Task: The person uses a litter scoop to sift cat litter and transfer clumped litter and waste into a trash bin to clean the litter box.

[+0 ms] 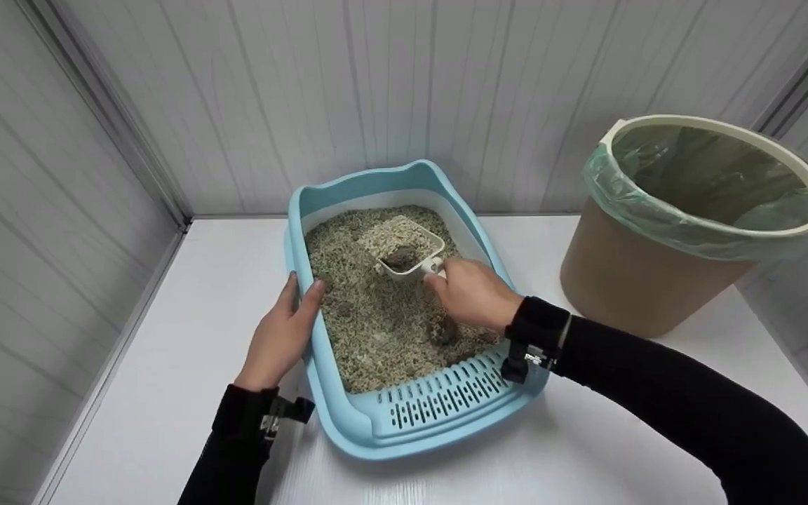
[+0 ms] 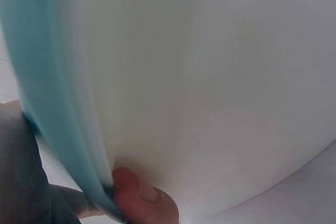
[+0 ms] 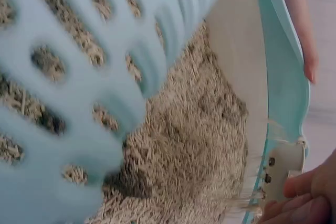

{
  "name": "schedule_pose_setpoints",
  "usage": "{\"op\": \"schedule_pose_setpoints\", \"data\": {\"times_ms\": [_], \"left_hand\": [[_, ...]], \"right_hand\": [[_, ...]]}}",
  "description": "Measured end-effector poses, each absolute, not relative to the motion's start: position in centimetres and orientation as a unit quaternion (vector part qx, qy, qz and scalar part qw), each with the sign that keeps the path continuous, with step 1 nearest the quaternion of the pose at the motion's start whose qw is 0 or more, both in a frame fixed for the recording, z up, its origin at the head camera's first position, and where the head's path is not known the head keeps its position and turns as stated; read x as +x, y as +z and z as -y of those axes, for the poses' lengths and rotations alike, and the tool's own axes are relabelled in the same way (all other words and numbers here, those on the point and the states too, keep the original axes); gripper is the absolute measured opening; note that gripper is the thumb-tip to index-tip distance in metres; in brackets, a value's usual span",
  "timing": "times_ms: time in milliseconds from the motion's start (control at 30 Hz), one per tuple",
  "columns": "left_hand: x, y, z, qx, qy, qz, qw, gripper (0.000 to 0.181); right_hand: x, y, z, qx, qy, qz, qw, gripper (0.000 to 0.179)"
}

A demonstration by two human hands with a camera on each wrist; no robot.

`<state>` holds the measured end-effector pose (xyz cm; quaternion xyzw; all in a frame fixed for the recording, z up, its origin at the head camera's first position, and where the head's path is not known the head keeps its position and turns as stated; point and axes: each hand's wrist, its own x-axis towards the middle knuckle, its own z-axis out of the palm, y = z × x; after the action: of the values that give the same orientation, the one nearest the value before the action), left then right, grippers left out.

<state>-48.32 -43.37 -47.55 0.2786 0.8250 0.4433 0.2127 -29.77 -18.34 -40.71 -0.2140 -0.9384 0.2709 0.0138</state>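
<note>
A light-blue litter box [image 1: 327, 419] with a white inner wall is filled with pellet litter [image 1: 383, 351]. My left hand [image 1: 279, 340] grips its left rim; in the left wrist view a fingertip [image 2: 144, 198] bends around the blue edge [image 2: 44, 66]. Inside the box, my right hand [image 1: 477, 293] holds a white litter scoop [image 1: 433, 242] by its handle. Pale litter and a dark clump [image 1: 402, 258] lie in the scoop. The right wrist view shows pellets falling in streaks from the slotted scoop [image 3: 281, 169].
To the right stands a brown bin [image 1: 628, 273] lined with a translucent green bag [image 1: 656, 217]. A slotted step [image 1: 446, 400] spans the box's near end. Dark clumps [image 1: 442, 328] show in the litter. Pale panel walls [image 1: 390, 91] surround the white table [image 1: 158, 365].
</note>
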Motion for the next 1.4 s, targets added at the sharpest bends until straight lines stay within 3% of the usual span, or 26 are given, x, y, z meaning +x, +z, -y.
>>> {"op": "schedule_pose_setpoints", "data": {"times_ms": [467,600,767,933,1100,1267,1400], "left_hand": [[-48.3,-47.2,43.4,0.281,0.44,-0.826,0.211,0.109],[-48.3,-47.3,43.4,0.279,0.443,-0.825,0.213,0.109],[-48.2,-47.4,43.3,0.277,0.443,-0.826,0.213,0.109],[-48.2,-47.5,43.3,0.274,0.444,-0.826,0.215,0.109],[-48.2,-47.5,43.5,0.276,0.444,-0.825,0.215,0.109],[-48.2,-47.5,43.4,0.28,0.446,-0.824,0.21,0.108],[-48.3,-47.5,43.4,0.282,0.446,-0.823,0.209,0.107]], "right_hand": [[-28.7,-40.7,17.9,-0.199,0.283,0.938,0.001,0.034],[-28.4,-40.6,17.5,-0.207,0.274,0.939,0.02,0.033],[-27.8,-40.1,17.4,-0.191,0.278,0.941,-0.002,0.035],[-27.7,-39.8,17.2,-0.196,0.276,0.941,0.014,0.036],[-27.6,-39.6,17.4,-0.18,0.284,0.942,-0.012,0.037],[-27.8,-39.7,16.8,-0.201,0.269,0.942,0.016,0.033],[-27.5,-39.7,16.7,-0.189,0.265,0.946,-0.008,0.037]]}}
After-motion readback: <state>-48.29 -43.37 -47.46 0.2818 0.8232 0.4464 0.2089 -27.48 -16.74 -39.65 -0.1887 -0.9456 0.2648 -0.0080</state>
